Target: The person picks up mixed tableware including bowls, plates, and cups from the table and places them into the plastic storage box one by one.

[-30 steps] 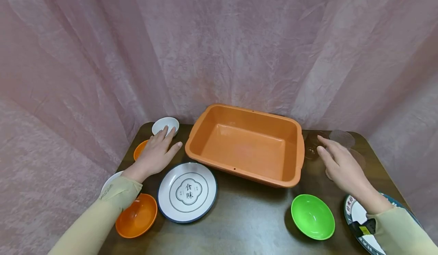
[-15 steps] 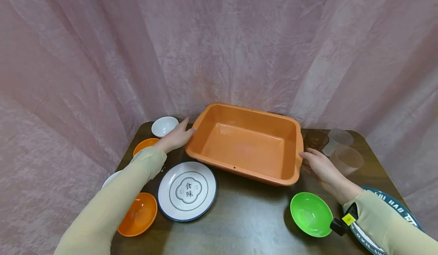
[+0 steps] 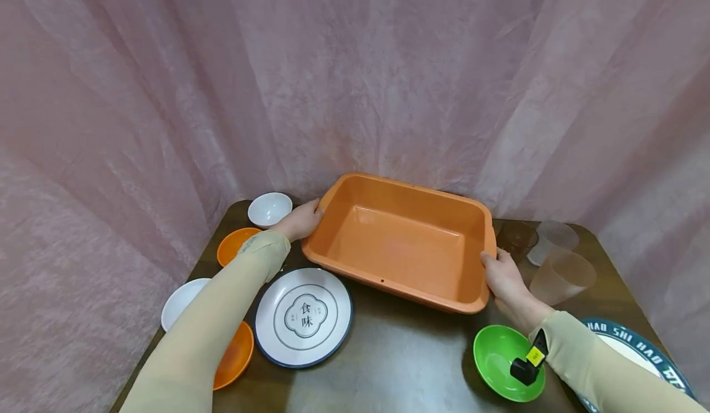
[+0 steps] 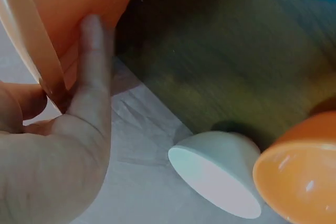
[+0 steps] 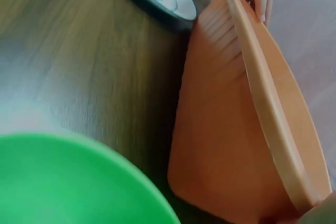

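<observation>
An orange rectangular basin (image 3: 405, 249) stands at the back middle of the table. My left hand (image 3: 301, 220) grips its left end rim. In the left wrist view that hand (image 4: 58, 161) has the basin's rim (image 4: 32, 30) between its digits, one lying along the outer wall. At the opposite end my right hand (image 3: 506, 280) holds the right handle edge, thumb over the rim and the other fingers mostly hidden beneath. The right wrist view shows the basin's outer wall (image 5: 220, 129) beside the tabletop, with only a bit of the right hand (image 5: 323, 213) at the corner.
Left of the basin are white bowls (image 3: 270, 209) (image 3: 180, 302), orange bowls (image 3: 235, 245) (image 3: 235, 357) and a white plate (image 3: 303, 317). On the right are a green bowl (image 3: 499, 345), clear cups (image 3: 563, 277), a brown cup (image 3: 516, 237) and a green-rimmed plate (image 3: 627, 342). A pink curtain (image 3: 377, 80) hangs behind.
Both hands were spread above the table at either side. They moved inward to the basin's two ends and took hold of its rim. The basin stands nearly where it was.
</observation>
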`<state>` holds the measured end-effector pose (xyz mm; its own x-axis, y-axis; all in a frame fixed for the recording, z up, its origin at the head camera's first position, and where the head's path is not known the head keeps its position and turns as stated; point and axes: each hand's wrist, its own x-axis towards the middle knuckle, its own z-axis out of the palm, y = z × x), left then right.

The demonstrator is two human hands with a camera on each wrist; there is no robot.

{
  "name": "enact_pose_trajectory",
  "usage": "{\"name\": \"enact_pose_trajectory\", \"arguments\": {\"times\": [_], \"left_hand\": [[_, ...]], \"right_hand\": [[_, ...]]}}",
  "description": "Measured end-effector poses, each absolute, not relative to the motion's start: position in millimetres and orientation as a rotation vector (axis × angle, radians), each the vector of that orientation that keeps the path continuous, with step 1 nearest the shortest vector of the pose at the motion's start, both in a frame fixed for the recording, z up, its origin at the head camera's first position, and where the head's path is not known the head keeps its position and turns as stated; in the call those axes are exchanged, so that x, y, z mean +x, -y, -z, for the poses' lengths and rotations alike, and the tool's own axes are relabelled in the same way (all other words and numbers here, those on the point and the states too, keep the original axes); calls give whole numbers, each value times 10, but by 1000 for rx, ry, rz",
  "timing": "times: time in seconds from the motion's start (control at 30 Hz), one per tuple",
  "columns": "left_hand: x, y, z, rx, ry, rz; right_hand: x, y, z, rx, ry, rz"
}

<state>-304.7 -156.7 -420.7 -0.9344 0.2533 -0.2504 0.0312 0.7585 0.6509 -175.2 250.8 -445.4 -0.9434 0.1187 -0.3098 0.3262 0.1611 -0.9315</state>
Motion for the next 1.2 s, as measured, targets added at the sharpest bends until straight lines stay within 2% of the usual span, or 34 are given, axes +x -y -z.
{"name": "enact_pose_trajectory", "arguments": {"times": [0.13,0.33,0.47,0.63,0.9,1.2], "left_hand": [[-3014,1583,4231,166,-2585,-1027],[-3033,1502,4338,341,-2690,-834],[-3042,1454,4391,291,-2701,-863],[-3065,1488,4404,323,-2696,-881],[-3015,1554,4419,216,-2560,-1049],[-2941,1550,4334,206,-2576,-1082]], "right_hand": [[-1738,-2394,4492,500,-2218,1976],[-1732,-2304,4556,637,-2282,2034],[-1742,-2290,4561,662,-2283,2015],[-1767,-2267,4550,663,-2263,2023],[-1776,-2241,4571,653,-2302,2012],[-1853,-2287,4529,533,-2428,1899]]}}
